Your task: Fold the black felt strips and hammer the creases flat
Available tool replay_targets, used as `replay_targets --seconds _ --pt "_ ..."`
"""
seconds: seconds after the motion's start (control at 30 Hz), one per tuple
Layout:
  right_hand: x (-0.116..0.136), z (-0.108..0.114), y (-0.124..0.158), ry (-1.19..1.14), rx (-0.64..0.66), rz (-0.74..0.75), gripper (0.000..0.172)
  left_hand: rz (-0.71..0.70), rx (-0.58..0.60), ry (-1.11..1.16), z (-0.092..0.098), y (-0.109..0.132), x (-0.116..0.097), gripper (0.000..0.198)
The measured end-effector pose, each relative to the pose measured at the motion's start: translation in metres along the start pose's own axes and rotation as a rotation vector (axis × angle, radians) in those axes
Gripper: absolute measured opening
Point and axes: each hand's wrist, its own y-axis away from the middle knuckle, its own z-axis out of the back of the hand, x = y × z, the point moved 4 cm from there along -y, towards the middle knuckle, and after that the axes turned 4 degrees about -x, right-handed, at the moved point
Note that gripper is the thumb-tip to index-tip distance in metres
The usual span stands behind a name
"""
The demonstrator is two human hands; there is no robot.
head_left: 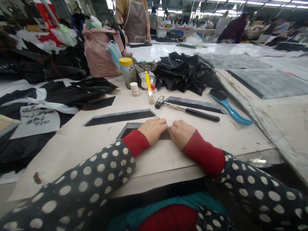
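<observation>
On the pale work surface [96, 150] lies a black strip with a grey border [128, 129], partly under my left hand [155, 129]. My right hand [181, 132] is close beside the left, fingertips nearly meeting. Both hands have curled fingers pressed on the dark piece between them; the exact grip is hidden. Beyond the hands are another grey-edged black strip [120, 117] at the left and one [197, 104] at the right. A hammer with a black handle [202, 115] lies in front of the right strip.
A yellow brush [148, 86], a yellow-lidded jar [128, 73] and a small white-capped bottle [134, 89] stand or lie farther back. Blue-handled brush [232, 110] is right. Black piles [180, 72], a pink bag [103, 51] and a labelled bundle [38, 118] surround. A person in an apron [136, 22] stands opposite.
</observation>
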Motion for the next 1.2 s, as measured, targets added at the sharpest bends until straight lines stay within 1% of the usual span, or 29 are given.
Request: replay_targets --seconds 0.1,0.2,0.3,0.4,0.5,0.6,0.67,0.73,0.83,0.93,1.1,1.2 --pt "0.002 -0.001 -0.001 -0.003 -0.003 -0.009 0.032 0.061 -0.021 0.127 0.001 0.000 0.008 0.025" --pt "-0.001 0.000 -0.001 -0.016 -0.013 -0.045 0.030 0.113 -0.032 0.260 0.003 0.005 0.022 0.026" --pt "-0.004 0.001 0.000 -0.019 -0.022 -0.057 0.029 0.206 -0.072 0.319 0.006 0.015 0.037 0.024" --pt "-0.007 0.000 -0.002 -0.077 -0.026 -0.069 0.025 0.268 -0.104 0.344 0.007 0.023 0.044 0.025" --pt "-0.007 -0.005 -0.009 -0.220 -0.011 -0.057 0.022 0.251 -0.109 0.339 0.006 0.025 0.042 0.026" --pt "-0.004 -0.008 -0.016 -0.326 0.002 -0.025 0.032 0.207 -0.117 0.310 0.005 0.023 0.039 0.027" --pt "-0.001 -0.008 -0.018 -0.347 0.005 -0.008 0.036 0.181 -0.121 0.283 0.005 0.022 0.037 0.028" --pt "0.003 -0.007 -0.018 -0.315 0.015 0.023 0.035 0.154 -0.113 0.252 0.006 0.023 0.035 0.028" --pt "0.014 -0.006 -0.017 -0.175 0.021 0.076 0.028 0.107 -0.082 0.202 0.007 0.026 0.031 0.028" --pt "0.023 -0.003 -0.018 -0.076 0.026 0.071 0.026 0.091 -0.068 0.189 0.006 0.027 0.030 0.028" --pt "0.025 -0.001 -0.021 -0.061 0.024 0.026 0.029 0.116 -0.074 0.347 0.006 0.030 0.045 0.025" --pt "0.022 0.000 -0.021 -0.069 0.001 0.030 0.030 0.186 -0.075 0.411 0.009 0.040 0.058 0.024"
